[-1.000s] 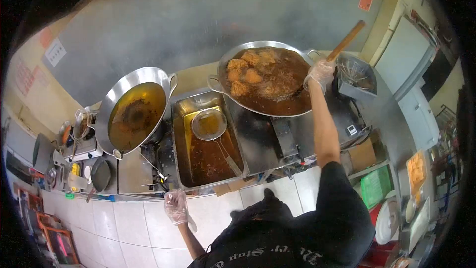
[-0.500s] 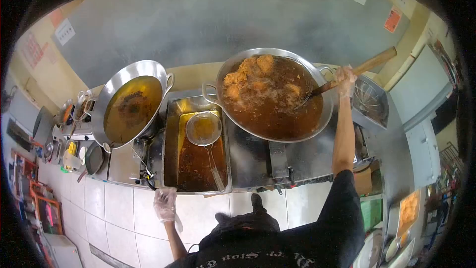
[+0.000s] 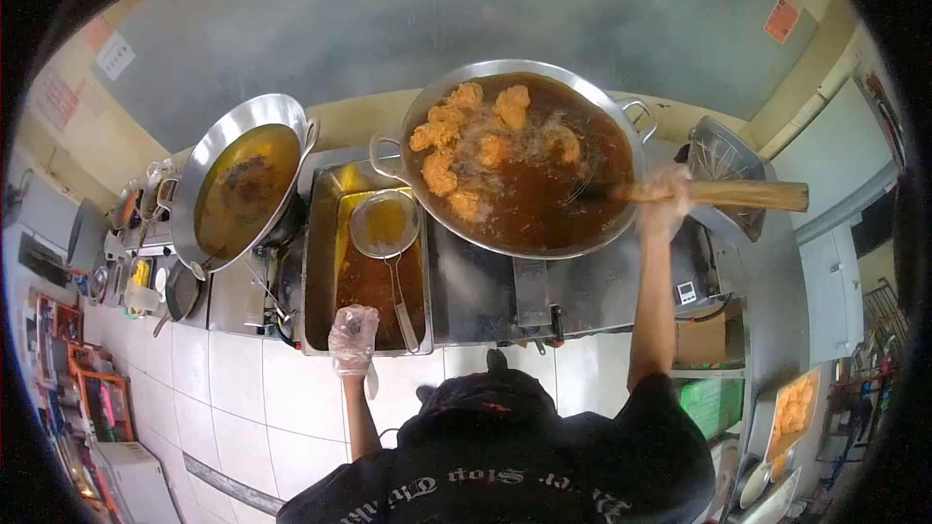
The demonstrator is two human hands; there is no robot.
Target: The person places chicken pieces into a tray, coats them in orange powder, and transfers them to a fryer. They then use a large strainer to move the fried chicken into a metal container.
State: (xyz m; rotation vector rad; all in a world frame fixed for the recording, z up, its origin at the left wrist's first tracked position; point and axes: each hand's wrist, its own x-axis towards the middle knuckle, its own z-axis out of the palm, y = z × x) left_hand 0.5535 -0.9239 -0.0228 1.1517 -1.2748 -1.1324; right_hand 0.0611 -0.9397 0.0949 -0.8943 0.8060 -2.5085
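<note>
My right hand (image 3: 665, 202), in a clear plastic glove, grips the thick wooden handle (image 3: 748, 195) of a skimmer. The skimmer's head is down in the dark, bubbling oil and barely shows. Several golden fried pieces, which look like breaded chicken (image 3: 440, 172), float in the oil of a wide metal wok (image 3: 519, 66) with two loop handles. My gloved left hand (image 3: 354, 335) is over the front edge of a rectangular metal tray (image 3: 316, 262), its fingers curled in, with nothing visible in them. A round mesh strainer (image 3: 385, 223) lies in that tray, beside the left hand but apart from it.
To the left stands a second wok (image 3: 206, 155) of yellowish oil with dark bits. A metal container with a wire whisk (image 3: 718, 150) sits right of the large wok. Below right are a small timer (image 3: 686, 293), a green box (image 3: 714, 406) and a tray of golden food (image 3: 794, 412).
My right hand has swung the skimmer's handle lower and more level, and the fried pieces have spread apart in the oil. My left hand has moved up and right to the tray's front edge.
</note>
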